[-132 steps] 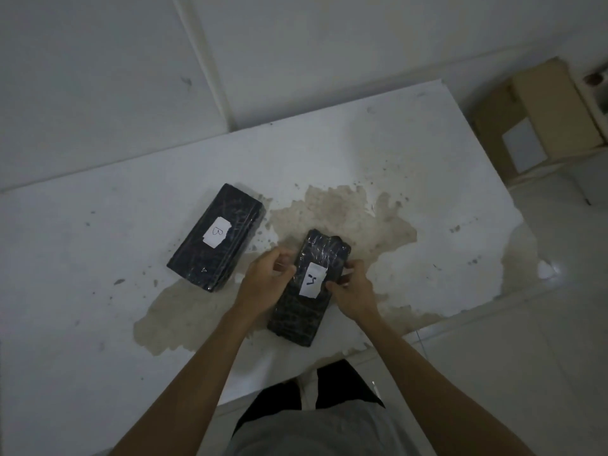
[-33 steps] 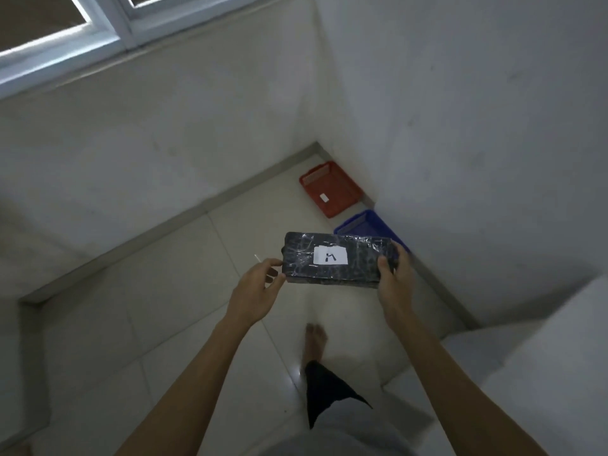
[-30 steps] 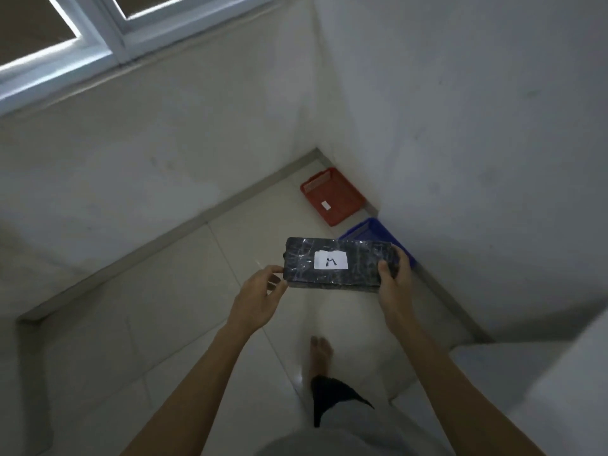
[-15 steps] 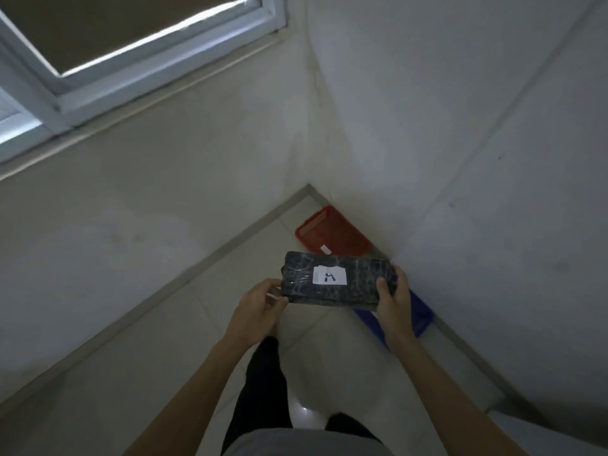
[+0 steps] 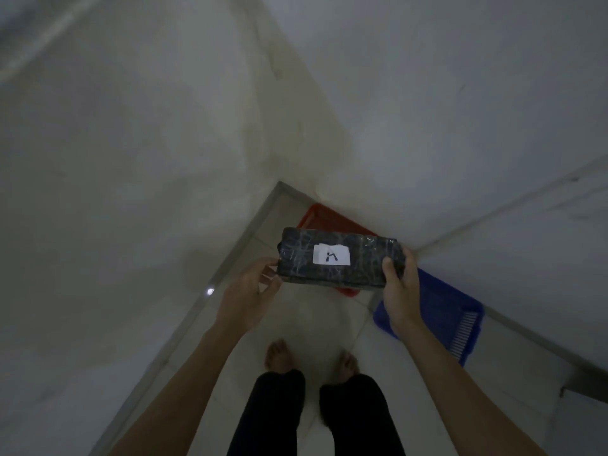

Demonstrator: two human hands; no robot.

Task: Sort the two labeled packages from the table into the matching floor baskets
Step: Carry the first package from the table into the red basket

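A black wrapped package with a white label reading "A" hangs level in the air, held at both ends. My left hand supports its left end with the fingertips. My right hand grips its right end, thumb on top. Directly below and behind the package a red basket sits on the floor in the room's corner, mostly hidden by the package. A blue basket lies on the floor to the right, along the wall, partly behind my right forearm. The other package and the table are out of view.
Two white walls meet in the corner just behind the red basket. The floor is pale tile. My bare feet stand close in front of the baskets. A small bright speck lies on the floor by the left wall.
I picked the "A" package off the table, turned and walked to the corner. In the last half second I came closer, so the package now hangs over the red basket.
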